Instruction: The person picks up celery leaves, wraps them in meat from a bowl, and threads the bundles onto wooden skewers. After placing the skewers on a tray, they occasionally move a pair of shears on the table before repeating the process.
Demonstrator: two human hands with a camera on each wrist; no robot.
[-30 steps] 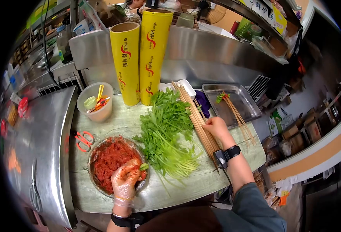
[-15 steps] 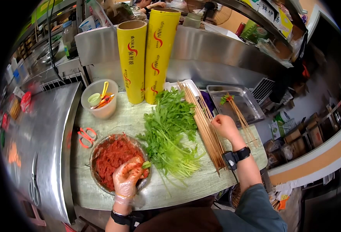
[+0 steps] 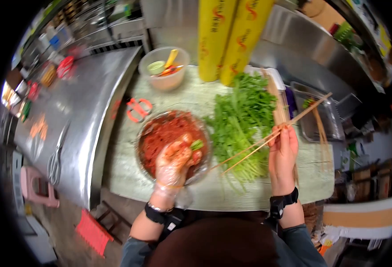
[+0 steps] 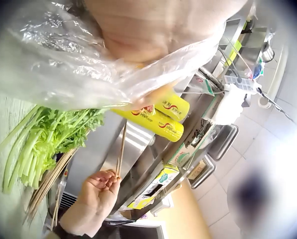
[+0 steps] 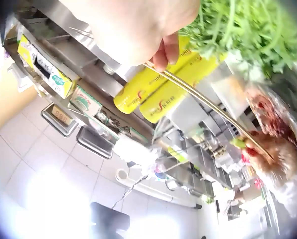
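Head view: two skewers [image 3: 310, 109], newly lifted from the bench's [image 3: 318, 178] right side, are pinched in the right hand [image 3: 284, 153], apparently readied for the green piece [image 3: 197, 145] gripped by the left hand [image 3: 172, 162] over the bowl [image 3: 139, 153].

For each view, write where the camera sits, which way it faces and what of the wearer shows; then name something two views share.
Head: on the head, facing forward and down at the bowl; left grip, right grip, forearms show.
Left wrist: on that wrist, facing across greens; part of left grip close, right grip beyond.
Right wrist: on that wrist, facing along skewers; right grip close, left grip beyond.
Both wrist views share yellow rolls.
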